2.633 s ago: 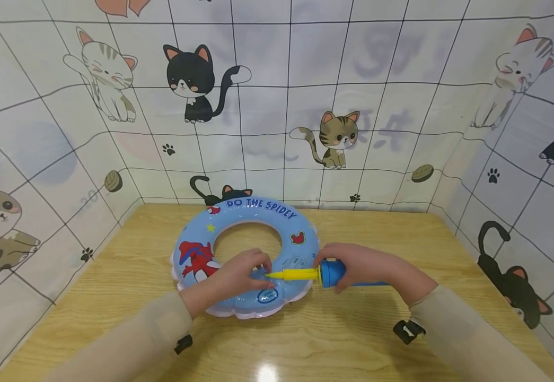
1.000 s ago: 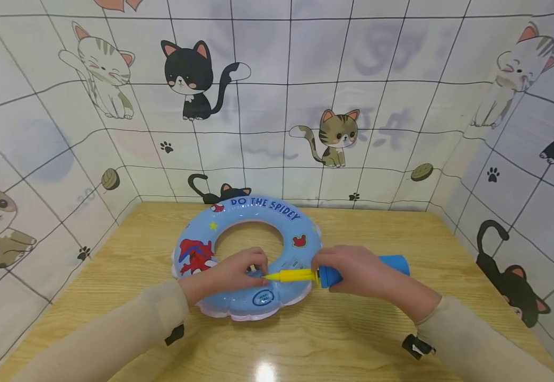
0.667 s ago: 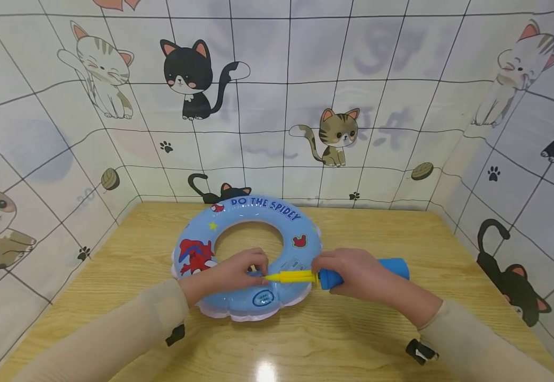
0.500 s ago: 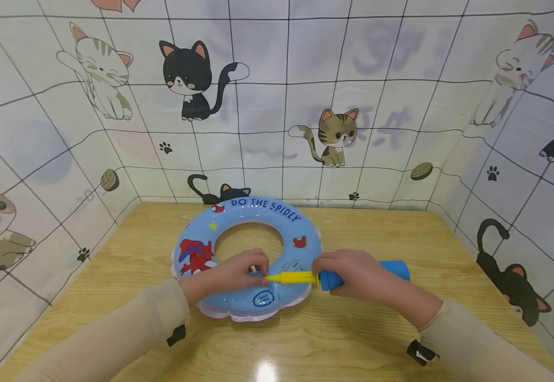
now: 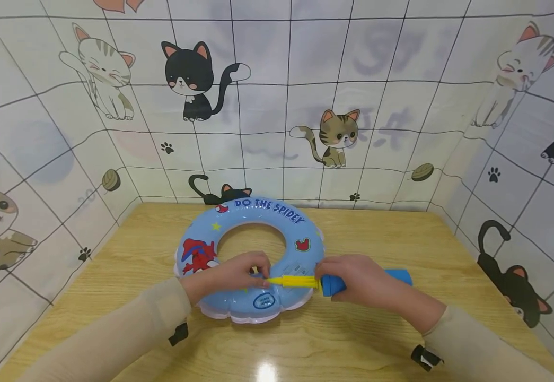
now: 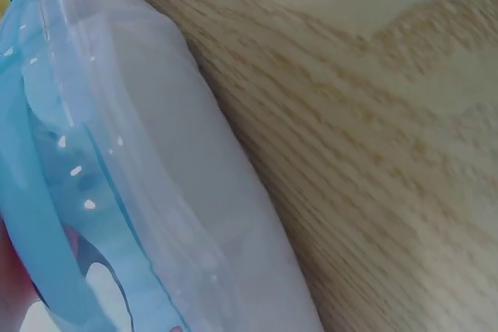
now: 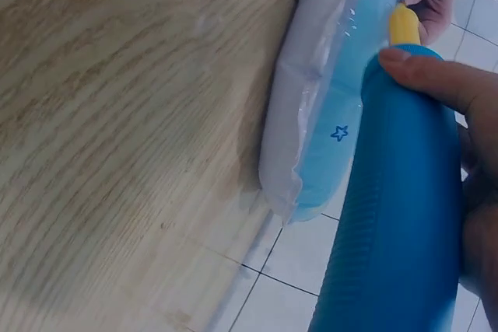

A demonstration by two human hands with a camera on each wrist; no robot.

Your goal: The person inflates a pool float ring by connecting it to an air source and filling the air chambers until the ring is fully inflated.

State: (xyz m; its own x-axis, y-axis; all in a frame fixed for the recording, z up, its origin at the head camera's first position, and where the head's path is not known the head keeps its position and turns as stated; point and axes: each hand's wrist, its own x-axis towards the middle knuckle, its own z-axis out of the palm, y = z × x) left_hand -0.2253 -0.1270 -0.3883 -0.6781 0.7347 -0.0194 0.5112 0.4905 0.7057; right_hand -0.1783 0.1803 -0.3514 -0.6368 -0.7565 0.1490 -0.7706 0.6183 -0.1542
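Note:
A light blue inflatable swim ring [image 5: 253, 212] with red cartoon prints lies on the wooden table. My left hand [image 5: 238, 273] reaches over its near side and pinches it at the tip of a yellow nozzle [image 5: 298, 281]; the valve there is mostly hidden by the fingers. The nozzle belongs to a blue hand pump [image 7: 397, 207], which my right hand [image 5: 360, 281] grips around the front of its body. In the right wrist view the thumb lies along the pump's collar. The left wrist view shows only the ring's pale puffed edge [image 6: 179, 114] and the table.
The wooden table [image 5: 377, 228] is bounded at the back and both sides by a white gridded cloth [image 5: 267, 106] with cat prints. Beige sleeves [image 5: 129, 323] with black straps cover both forearms.
The pump has swung so its rear end shows beyond my right hand. Lately the ring, pump and both hands have shifted slightly right and nearer. Both holds stay the same.

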